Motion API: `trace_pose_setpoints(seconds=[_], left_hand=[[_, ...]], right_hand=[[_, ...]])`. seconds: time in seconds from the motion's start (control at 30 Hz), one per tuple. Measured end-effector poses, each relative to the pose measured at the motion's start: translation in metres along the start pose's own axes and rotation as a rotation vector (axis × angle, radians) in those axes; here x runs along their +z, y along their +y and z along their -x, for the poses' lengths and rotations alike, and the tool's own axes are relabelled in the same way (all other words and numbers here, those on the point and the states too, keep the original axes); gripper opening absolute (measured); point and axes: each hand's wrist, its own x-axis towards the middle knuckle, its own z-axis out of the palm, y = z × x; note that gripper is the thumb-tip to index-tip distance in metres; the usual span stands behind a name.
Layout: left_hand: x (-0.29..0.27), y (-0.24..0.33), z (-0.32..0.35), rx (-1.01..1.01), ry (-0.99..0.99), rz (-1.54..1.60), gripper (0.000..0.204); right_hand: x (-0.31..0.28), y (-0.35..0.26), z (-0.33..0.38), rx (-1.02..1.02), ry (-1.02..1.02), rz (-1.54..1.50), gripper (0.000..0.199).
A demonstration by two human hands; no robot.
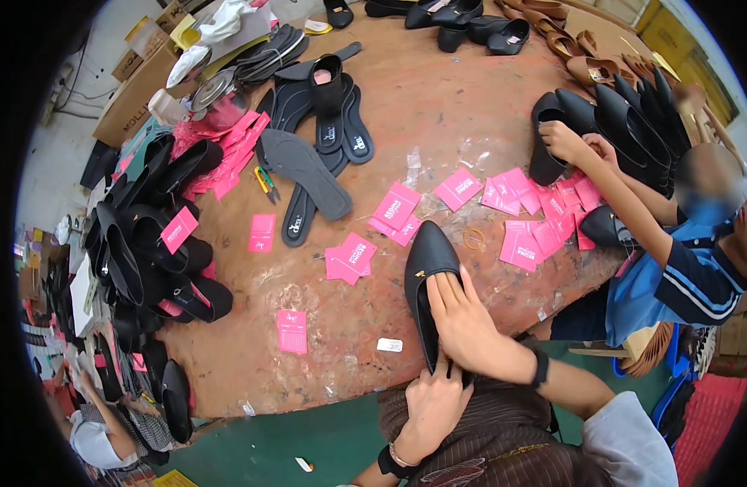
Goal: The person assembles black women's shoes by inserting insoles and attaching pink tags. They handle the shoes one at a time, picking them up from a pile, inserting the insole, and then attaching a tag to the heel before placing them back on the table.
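a black pointed shoe [430, 247] is held at the near edge of the table [227, 357], its toe turned away from the body. its heel is gripped by the left hand [433, 406], while the fingers of the right hand [468, 325] are tucked into its opening; whether they are closed on anything inside cannot be told. just right of the shoe's toe, a yellowish rubber band [473, 239] is seen, and near the shoe, on its left, a small white label [390, 345] is laid. pink cards [351, 258] are scattered left of, beyond and right of the shoe. beyond it to the left, dark insoles [329, 195] and thread snips [265, 183] are set down; well left of it, black shoes [154, 235] are heaped. beyond it to the right, another black shoe [542, 158] is touched by a co-worker's hand [562, 144].
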Motion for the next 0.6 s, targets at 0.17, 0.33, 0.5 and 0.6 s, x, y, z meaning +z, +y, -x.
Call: trace_pose_setpoints(seconds=[0.17, 0.33, 0.5, 0.6], left_hand=[[-0.003, 0.003, -0.001, 0.008, -0.055, 0.024, 0.034], [0.0, 0.001, 0.001, -0.01, -0.068, 0.006, 0.039], [-0.005, 0.007, -0.005, -0.012, -0.006, -0.03, 0.044], [-0.001, 0.008, -0.002, -0.003, -0.027, -0.069, 0.044]], right_hand=[[-0.023, 0.009, -0.03, 0.036, -0.421, -0.181, 0.052], [0.022, -0.002, -0.017, -0.064, 0.328, 0.207, 0.021], [0.025, 0.003, -0.046, -0.029, -0.131, 0.129, 0.023], [0.028, 0.004, -0.038, -0.097, 0.371, 0.231, 0.025]])
